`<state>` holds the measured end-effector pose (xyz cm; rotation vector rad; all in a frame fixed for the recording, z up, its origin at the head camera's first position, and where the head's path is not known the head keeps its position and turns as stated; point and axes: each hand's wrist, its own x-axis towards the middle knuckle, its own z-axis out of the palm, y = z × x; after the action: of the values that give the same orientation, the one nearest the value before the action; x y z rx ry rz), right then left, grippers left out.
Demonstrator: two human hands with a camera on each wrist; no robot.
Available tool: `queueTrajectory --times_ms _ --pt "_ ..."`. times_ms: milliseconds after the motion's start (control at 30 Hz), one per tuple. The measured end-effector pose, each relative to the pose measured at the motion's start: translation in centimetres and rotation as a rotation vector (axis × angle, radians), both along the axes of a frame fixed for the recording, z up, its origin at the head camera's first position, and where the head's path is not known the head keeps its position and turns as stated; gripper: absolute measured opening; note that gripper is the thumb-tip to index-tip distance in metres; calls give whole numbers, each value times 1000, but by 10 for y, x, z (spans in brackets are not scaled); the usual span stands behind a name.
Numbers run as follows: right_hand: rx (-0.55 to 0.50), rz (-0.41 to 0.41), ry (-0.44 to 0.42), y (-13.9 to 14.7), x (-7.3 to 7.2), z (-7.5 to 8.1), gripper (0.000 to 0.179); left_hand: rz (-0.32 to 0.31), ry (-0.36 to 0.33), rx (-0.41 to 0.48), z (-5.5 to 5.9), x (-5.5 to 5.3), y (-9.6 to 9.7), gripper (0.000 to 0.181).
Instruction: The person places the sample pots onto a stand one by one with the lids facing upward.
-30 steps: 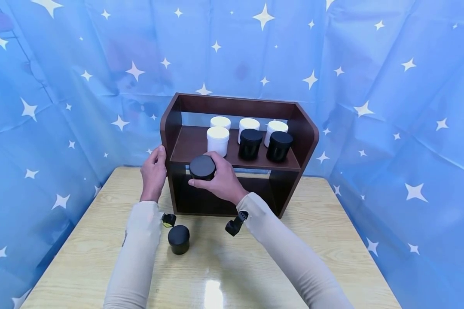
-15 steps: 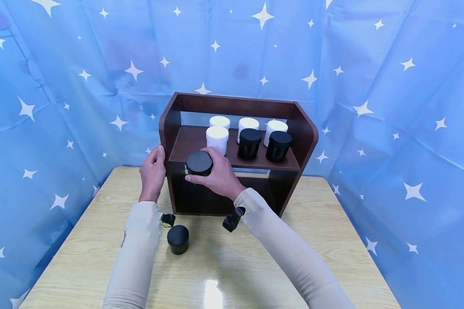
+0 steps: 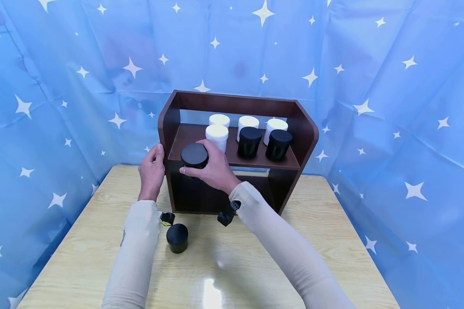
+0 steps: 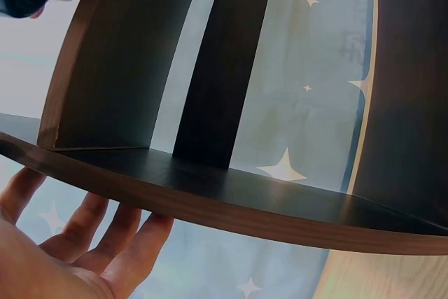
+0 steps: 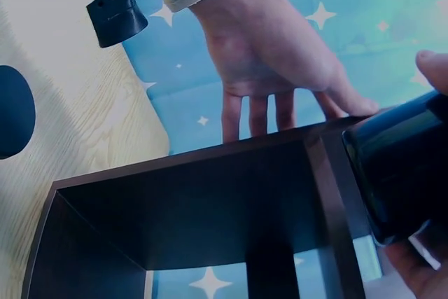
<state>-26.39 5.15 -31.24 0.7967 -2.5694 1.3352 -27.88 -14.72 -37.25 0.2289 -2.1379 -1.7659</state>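
Note:
In the head view my right hand [image 3: 216,168] grips a black lidded jar [image 3: 194,155] between thumb and fingers. The jar is upright, in front of the left end of the upper board of a dark brown two-tier shelf [image 3: 308,131]. My left hand [image 3: 151,174] rests its fingertips on the outer face of the shelf's left side panel, as the left wrist view also shows with its fingers [image 4: 143,250]. Another black jar [image 3: 177,238] stands on the table near the left wrist. The right wrist view shows the held jar [image 5: 402,173] beside the shelf's edge.
On the upper board stand two black jars [image 3: 249,143] at the front and several white jars [image 3: 217,134] left of and behind them. The shelf stands on a light wooden table [image 3: 301,231]. A blue star-patterned curtain [image 3: 371,64] surrounds it.
My right hand has carried the black jar up and slightly left, toward the upper board's left end. The left hand stays at the side panel.

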Motion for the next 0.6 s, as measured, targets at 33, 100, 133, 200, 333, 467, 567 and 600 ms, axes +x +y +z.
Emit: queueTrajectory --times_ms 33,100,133,200,333,467,567,600 --pt "4 -4 -3 -1 0 1 70 2 7 0 0 -1 0 64" --pt "12 -18 -12 -2 0 2 72 3 16 -1 -1 -2 1 63" --pt "18 -24 -17 -3 -1 3 73 5 18 -1 -1 -2 0 63" --pt "27 -37 -27 -5 -2 3 75 4 13 -2 -1 -1 0 62" --pt "36 -64 -43 -7 -4 3 79 0 -2 -2 -2 0 2 63" --pt "37 -74 -43 -11 -7 5 77 -6 -15 4 -2 1 1 64" --pt "41 -71 -40 -14 -10 7 77 -3 -15 7 0 0 0 62" --pt "41 -68 -37 -15 -11 8 77 -3 -13 9 0 -1 0 62"
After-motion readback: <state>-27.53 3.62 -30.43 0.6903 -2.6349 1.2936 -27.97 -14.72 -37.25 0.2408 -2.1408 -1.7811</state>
